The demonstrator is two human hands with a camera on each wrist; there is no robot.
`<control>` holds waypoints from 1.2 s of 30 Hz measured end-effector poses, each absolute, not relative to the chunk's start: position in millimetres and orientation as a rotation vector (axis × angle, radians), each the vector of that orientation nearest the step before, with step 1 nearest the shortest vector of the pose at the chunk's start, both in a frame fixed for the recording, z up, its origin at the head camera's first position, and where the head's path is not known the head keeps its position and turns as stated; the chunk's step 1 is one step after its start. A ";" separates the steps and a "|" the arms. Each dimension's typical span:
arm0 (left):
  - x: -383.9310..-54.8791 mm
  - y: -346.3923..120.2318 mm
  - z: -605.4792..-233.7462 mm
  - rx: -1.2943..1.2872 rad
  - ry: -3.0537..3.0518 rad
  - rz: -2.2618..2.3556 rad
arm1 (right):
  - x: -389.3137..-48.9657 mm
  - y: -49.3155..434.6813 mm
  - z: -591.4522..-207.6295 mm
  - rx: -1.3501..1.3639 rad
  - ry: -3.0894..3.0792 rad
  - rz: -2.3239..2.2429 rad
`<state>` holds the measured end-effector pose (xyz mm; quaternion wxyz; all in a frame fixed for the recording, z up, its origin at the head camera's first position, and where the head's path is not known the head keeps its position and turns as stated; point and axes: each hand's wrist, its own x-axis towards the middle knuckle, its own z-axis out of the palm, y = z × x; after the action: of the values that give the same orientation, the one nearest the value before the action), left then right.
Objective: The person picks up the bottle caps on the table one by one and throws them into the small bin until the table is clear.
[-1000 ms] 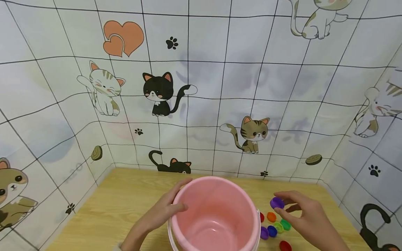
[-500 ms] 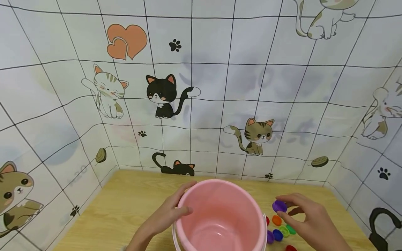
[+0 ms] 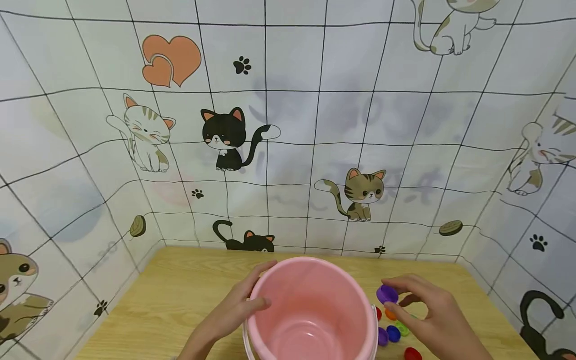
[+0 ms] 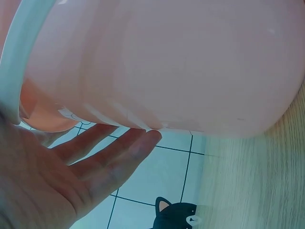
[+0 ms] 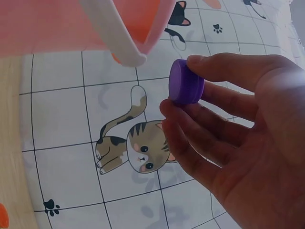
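Note:
A pink bucket (image 3: 310, 310) stands on the table with its mouth tilted toward the head camera. My left hand (image 3: 240, 305) grips its left rim, thumb over the inside and fingers along the outer wall; those fingers (image 4: 114, 162) show against the pink side in the left wrist view. Right of the bucket, my right hand (image 3: 425, 307) pinches a purple bottle cap (image 5: 185, 82) between thumb and fingertips, above the table. Below it lie several loose caps, among them a blue cap (image 3: 393, 334), a purple cap (image 3: 382, 337) and a red cap (image 3: 412, 354). The hand partly hides others.
The wooden table (image 3: 180, 285) ends at a white cloth backdrop (image 3: 292, 115) printed with cats and grid lines, which also rises at both sides. A white bucket handle (image 5: 114, 36) hangs along the bucket's side. No caps show inside the bucket.
My right hand has moved slightly left, bringing the purple cap nearer the bucket's rim and over the loose caps. The left hand keeps its grip on the rim.

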<state>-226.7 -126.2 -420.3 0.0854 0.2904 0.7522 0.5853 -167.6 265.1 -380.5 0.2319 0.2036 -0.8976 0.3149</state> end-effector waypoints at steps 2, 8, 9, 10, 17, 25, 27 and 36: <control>-225.3 -125.1 -420.0 0.869 2.240 1.744 | -164.2 262.4 -379.0 0.600 -2.427 0.846; -222.0 -125.4 -419.2 0.833 2.239 1.750 | -155.6 248.3 -370.2 0.689 -2.357 0.840; -221.8 -125.7 -419.2 0.827 2.244 1.751 | -154.9 245.3 -368.7 0.712 -2.343 0.846; -221.7 -126.1 -419.1 0.822 2.248 1.752 | -153.9 242.0 -367.3 0.739 -2.333 0.868; -220.3 -127.2 -421.5 0.792 2.251 1.767 | -154.6 222.3 -363.8 0.947 -2.276 0.982; -224.1 -125.3 -421.0 0.782 2.252 1.762 | -179.2 208.7 -346.4 1.133 -2.361 0.985; -225.6 -124.3 -420.1 0.800 2.246 1.755 | -186.5 205.1 -341.1 1.164 -2.422 1.009; -222.6 -124.3 -420.1 0.785 2.220 1.762 | -215.9 178.8 -322.1 1.249 -2.705 0.719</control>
<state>-222.6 -124.3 -420.1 0.1001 0.2654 0.7510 0.5962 -215.9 178.8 -322.1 0.0383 0.4071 -0.8820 0.2344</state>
